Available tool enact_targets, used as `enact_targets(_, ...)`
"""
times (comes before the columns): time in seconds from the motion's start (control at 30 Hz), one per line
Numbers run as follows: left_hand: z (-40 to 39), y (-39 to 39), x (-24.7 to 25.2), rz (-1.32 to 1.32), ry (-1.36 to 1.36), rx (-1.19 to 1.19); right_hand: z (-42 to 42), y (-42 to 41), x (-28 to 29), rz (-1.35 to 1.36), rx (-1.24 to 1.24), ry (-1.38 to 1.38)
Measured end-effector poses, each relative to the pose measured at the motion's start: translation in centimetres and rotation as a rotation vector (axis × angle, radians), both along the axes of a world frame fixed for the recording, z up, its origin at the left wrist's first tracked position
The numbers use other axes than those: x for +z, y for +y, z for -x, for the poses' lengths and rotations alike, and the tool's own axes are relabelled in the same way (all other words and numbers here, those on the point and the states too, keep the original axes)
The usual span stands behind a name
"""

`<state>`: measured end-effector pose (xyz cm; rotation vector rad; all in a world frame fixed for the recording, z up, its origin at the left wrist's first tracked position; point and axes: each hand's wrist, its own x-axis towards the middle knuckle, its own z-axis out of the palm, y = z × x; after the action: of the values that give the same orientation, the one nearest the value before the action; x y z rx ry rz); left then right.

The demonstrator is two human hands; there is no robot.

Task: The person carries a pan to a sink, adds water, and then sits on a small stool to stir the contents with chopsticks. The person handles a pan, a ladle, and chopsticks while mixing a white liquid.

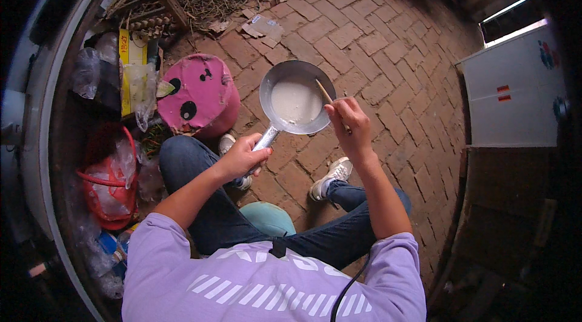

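My left hand (248, 154) is closed around the handle of a metal pan (265, 90), which hangs above the brick floor between my knees. Inside the pan lies a pale, whitish substance (296, 100); whether it is powder or liquid I cannot tell. In my right hand (350, 122), over the pan's right rim, is a thin wooden stick (324, 91). Its upper end points into the pan near the far right wall, and its lower end shows below my fingers. Whether the tip touches the contents is unclear.
A pink padded stool (200, 90) with a cartoon face stands left of the pan. Further left are a red plastic basket (107, 182), plastic bags and a yellow box (124, 72). A teal rounded seat (268, 218) shows between my legs. A white cabinet (509, 94) stands at the right.
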<state>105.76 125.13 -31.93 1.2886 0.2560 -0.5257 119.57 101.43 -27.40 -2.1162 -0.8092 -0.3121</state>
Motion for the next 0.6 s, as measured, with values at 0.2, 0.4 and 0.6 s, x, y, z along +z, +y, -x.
enact_targets(0.2,0.0,0.1,0.2,-0.009,0.008,-0.02,0.2,-0.4,-1.1,0.002,0.207,0.338)
enact_targets(0.4,0.1,0.3,0.5,0.016,0.017,-0.01,-0.3,-1.6,2.2,0.129,0.226,0.597)
enact_targets(0.6,0.0,0.1,0.1,0.001,-0.012,-0.005,-1.6,-3.3,1.4,-0.043,0.1,0.508)
